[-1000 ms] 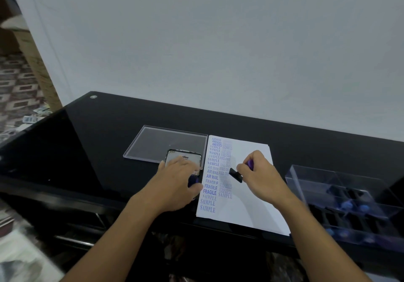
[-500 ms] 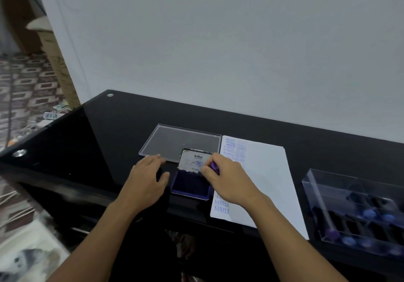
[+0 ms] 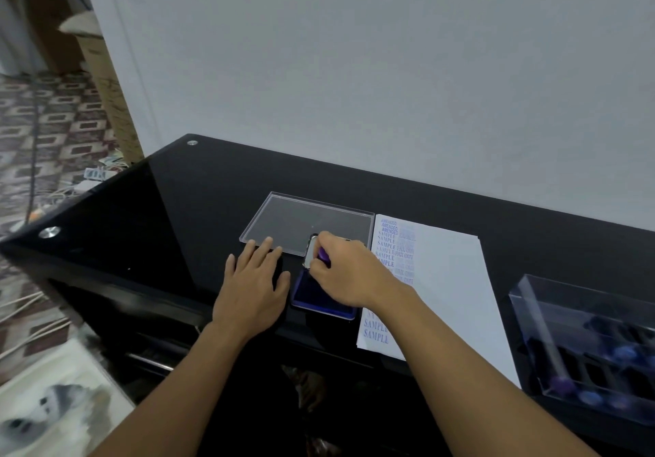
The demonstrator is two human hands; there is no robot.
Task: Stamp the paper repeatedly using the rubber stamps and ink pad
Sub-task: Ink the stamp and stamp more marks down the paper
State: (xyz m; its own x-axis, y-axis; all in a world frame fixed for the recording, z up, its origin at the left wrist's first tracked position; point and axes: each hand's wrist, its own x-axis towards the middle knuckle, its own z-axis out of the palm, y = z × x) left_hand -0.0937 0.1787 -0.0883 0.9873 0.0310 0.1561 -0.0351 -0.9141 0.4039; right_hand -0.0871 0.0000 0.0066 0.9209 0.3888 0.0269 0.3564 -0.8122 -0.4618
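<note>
My right hand (image 3: pixel 349 274) grips a purple-handled rubber stamp (image 3: pixel 323 255) and holds it down over the open blue ink pad (image 3: pixel 320 298); the stamp's face is hidden under my fingers. The pad's raised lid (image 3: pixel 312 249) stands just behind the stamp. My left hand (image 3: pixel 253 288) lies flat with straight fingers on the black table, just left of the pad. To the right lies the white paper (image 3: pixel 448 279), with columns of blue stamped words along its left edge.
A clear plastic lid (image 3: pixel 301 220) lies flat behind the pad. A clear box (image 3: pixel 581 339) holding several more blue-handled stamps sits at the right, near the table's front edge. A white wall rises behind the black glass table (image 3: pixel 177 208).
My right hand carried the stamp from over the paper left to the ink pad. My left hand let go of the pad and slid left to rest flat on the table.
</note>
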